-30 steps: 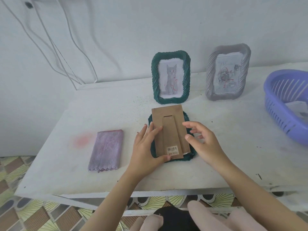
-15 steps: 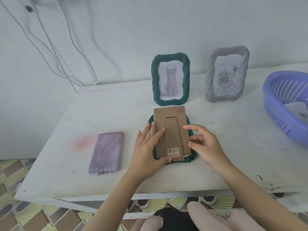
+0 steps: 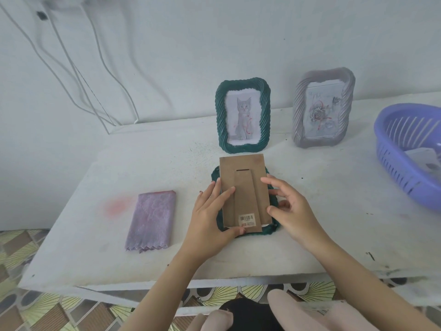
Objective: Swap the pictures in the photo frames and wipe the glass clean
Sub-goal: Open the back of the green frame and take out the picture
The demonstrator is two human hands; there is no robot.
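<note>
On the white tabletop, going from the left, a faint pink smear marks the surface, and just beside it lies a folded purple cleaning cloth with a scalloped near edge, well apart from the hands. Near the middle, a dark green frame with a rope-twist border lies face down, and a brown cardboard backing board with a fold-out stand and a barcode sticker at its near end rests on top of it, its far end reaching past the frame's rim. The left hand grips the board's left edge, fingers spread flat on the cardboard and thumb hooked at the near corner. The right hand is loosely curled at the board's right edge, fingertips touching the cardboard and the green rim; whether it actually pinches anything cannot be told. Behind them, a second green twisted frame holding a cat picture stands upright, and to its right stands a grey twisted frame with a rose picture. At the far right sits a purple slotted plastic basket with paper inside.
</note>
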